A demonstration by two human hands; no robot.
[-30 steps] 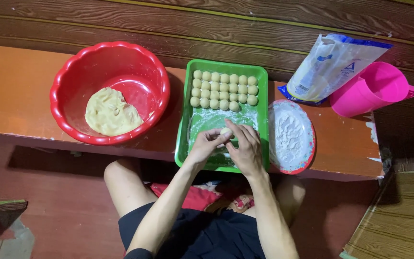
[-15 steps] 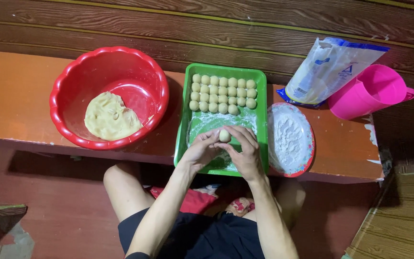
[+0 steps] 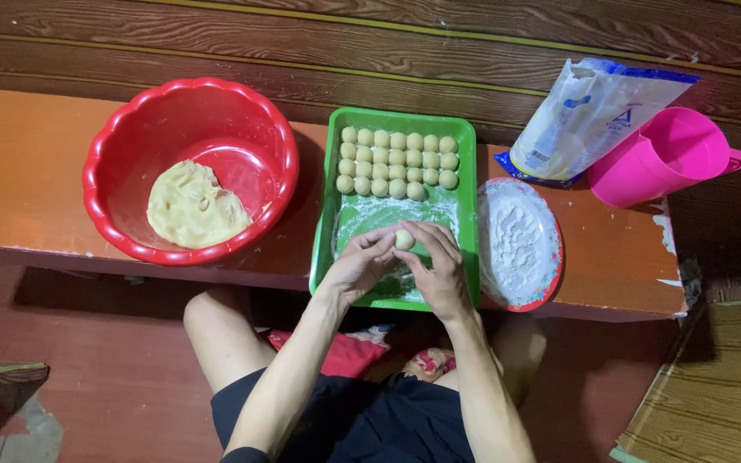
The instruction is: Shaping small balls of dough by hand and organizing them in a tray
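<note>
You hold a small dough ball [image 3: 404, 239] between the fingertips of both hands, your left hand [image 3: 360, 267] and right hand [image 3: 439, 273] cupped around it above the green tray [image 3: 466, 206]. Rows of finished balls [image 3: 398, 161] fill the tray's far end. A floured plate [image 3: 521, 243] sits right, a red bowl [image 3: 130, 129] with dough [image 3: 192, 206] left.

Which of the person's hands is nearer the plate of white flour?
Right. The right hand is just beside the flour plate, at its left; the left hand is farther, over the green tray.
</note>
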